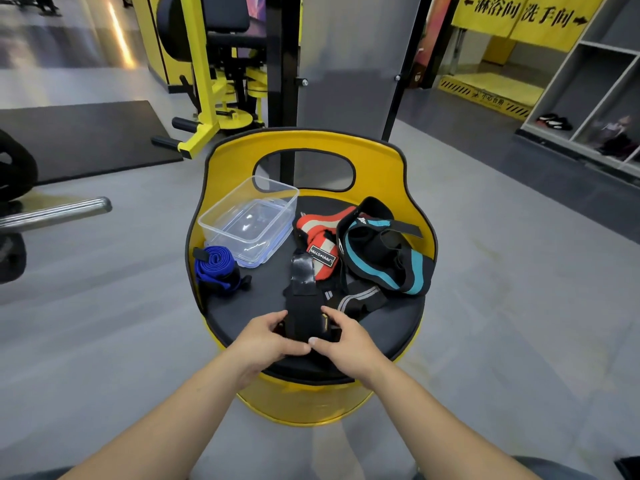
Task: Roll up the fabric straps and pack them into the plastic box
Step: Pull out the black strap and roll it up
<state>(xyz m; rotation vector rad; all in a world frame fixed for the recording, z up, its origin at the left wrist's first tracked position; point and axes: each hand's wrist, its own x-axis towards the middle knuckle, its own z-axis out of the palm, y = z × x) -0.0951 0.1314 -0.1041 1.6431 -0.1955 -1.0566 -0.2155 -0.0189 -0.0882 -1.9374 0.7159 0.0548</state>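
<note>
A black fabric strap [302, 308] is pinched by the left hand [268, 336] and right hand [341, 337] at six o'clock on the round black-cushioned yellow seat [391, 327]. A clear rectangular plastic box [250, 220] is seen at ten o'clock, grey gym floor [502, 289] all around

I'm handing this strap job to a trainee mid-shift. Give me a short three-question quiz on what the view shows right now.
1. True or false: the plastic box already holds a rolled strap.
2. Which strap do both hands grip: A blue, B black, C red?
3. Fill in: the blue strap lies on the box's ___ side.

Key: 1 false, it holds none. 2 B, the left hand and right hand hold the black strap. 3 left.
</note>
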